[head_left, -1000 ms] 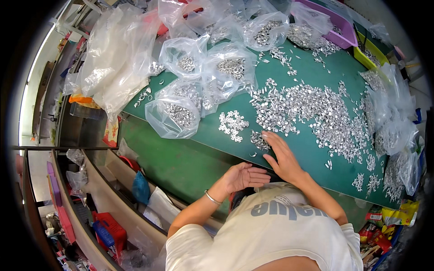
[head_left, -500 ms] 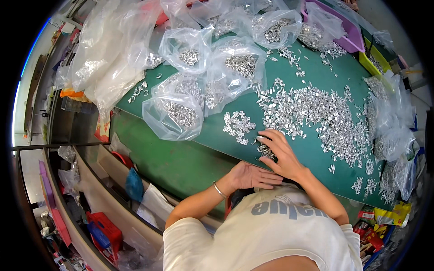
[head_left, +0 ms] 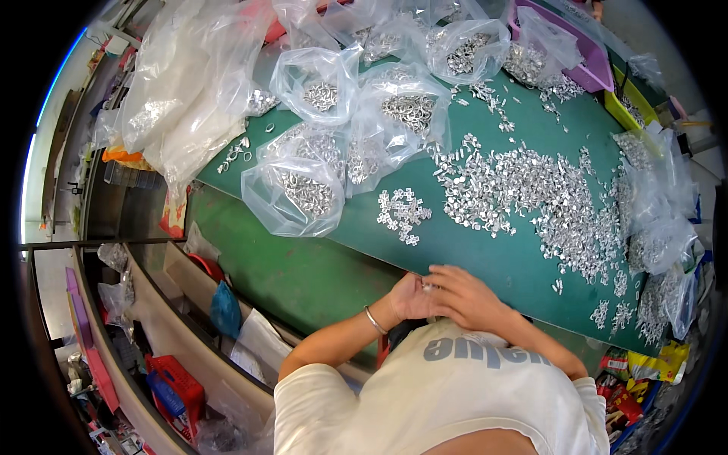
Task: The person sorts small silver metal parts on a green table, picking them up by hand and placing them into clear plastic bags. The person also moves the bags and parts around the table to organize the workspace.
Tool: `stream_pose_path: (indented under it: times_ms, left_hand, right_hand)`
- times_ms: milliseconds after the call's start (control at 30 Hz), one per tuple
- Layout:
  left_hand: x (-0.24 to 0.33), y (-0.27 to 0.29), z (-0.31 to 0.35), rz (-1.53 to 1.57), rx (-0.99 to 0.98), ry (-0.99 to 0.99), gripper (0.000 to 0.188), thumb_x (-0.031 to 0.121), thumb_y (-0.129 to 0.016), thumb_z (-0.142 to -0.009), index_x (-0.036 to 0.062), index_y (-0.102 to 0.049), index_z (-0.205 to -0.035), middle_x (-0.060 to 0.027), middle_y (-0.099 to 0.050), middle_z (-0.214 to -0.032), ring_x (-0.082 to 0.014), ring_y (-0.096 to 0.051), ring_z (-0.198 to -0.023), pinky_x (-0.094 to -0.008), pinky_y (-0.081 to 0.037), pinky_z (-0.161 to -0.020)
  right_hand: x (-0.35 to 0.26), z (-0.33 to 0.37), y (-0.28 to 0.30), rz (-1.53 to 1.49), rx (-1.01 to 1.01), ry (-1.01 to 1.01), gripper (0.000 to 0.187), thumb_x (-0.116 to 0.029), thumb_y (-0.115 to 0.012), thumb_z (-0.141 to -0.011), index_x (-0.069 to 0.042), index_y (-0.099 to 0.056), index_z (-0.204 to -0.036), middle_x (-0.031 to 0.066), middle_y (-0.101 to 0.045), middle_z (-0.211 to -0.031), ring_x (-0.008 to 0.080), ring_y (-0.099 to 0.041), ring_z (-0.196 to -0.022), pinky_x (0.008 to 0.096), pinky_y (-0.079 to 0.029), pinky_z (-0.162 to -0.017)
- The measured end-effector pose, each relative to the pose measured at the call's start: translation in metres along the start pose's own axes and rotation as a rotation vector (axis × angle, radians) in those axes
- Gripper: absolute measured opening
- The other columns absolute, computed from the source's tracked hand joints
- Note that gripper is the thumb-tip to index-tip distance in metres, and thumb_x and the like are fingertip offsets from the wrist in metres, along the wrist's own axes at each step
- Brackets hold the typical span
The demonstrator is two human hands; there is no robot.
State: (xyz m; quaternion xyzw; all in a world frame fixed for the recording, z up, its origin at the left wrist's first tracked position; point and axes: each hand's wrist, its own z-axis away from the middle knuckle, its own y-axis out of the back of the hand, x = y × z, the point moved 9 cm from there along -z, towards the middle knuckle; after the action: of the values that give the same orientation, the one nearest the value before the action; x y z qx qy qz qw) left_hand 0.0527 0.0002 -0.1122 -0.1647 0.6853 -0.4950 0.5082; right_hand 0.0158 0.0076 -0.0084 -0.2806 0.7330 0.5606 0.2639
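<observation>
Left head-worn fisheye | faces down over green table (head_left: 523, 280) | near | dark rim, detail probably unreliable

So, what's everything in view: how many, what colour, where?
Table: one, green, centre right.
Loose metal pieces: many, silver, table's right half.
Flat-piece cluster: one, silver, left of those.
Bags of metal pieces: many, clear, around table's edges.
Large plastic bags: several, whitish, upper left.
Bin: one, purple, upper right.
Second bin: one, yellow-green, beside it.
Small bag: one, blue, lower left.
Basket: one, red, lower left.
Packets: several, yellow and red, lower right.
Shirt: one, cream, bottom centre.
Bracelet: one, silver, around left wrist.
Left grip: one, bare, table's near edge.
Right grip: one, bare, partly overlapping the left.
</observation>
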Motion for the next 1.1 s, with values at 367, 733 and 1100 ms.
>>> stream_pose_path:
  times_ms: [367, 733, 1100]
  left_hand:
    - [-0.001, 0.045, 0.004, -0.260, 0.552, -0.038, 0.031, 0.018, -0.040, -0.096, -0.0067, -0.057, -0.107, -0.0197, -0.063, -0.099, -0.0270, -0.064, -0.089, -0.0362, -0.054, -0.080]
    - [-0.027, -0.010, 0.021, -0.571, 0.673, -0.114, 0.030, 0.027, -0.054, -0.094, -0.0015, -0.061, -0.087, -0.0110, -0.055, -0.072, -0.0134, -0.045, -0.052, -0.0220, -0.035, -0.043]
    - [0.000, -0.070, 0.002, -0.522, 0.522, -0.430, 0.027, 0.025, -0.053, -0.094, 0.0010, -0.062, -0.085, -0.0090, -0.050, -0.071, -0.0099, -0.040, -0.053, -0.0200, -0.031, -0.043]
  right_hand:
    - [-0.018, 0.012, 0.003, -0.260, 0.089, -0.009, 0.023, -0.004, -0.063, -0.080, 0.001, -0.063, -0.103, 0.0123, -0.065, -0.104, 0.0301, -0.061, -0.098, 0.0403, -0.049, -0.087]
    - [0.016, 0.063, 0.084, -0.330, 0.632, -0.390, 0.015, 0.008, -0.054, -0.085, 0.005, -0.064, -0.095, 0.0127, -0.066, -0.083, 0.0219, -0.062, -0.077, 0.0302, -0.048, -0.071]
    - [0.022, 0.092, 0.084, -0.312, 0.657, -0.440, 0.015, 0.008, -0.055, -0.085, 0.005, -0.063, -0.097, 0.0135, -0.065, -0.085, 0.0213, -0.063, -0.077, 0.0285, -0.048, -0.071]
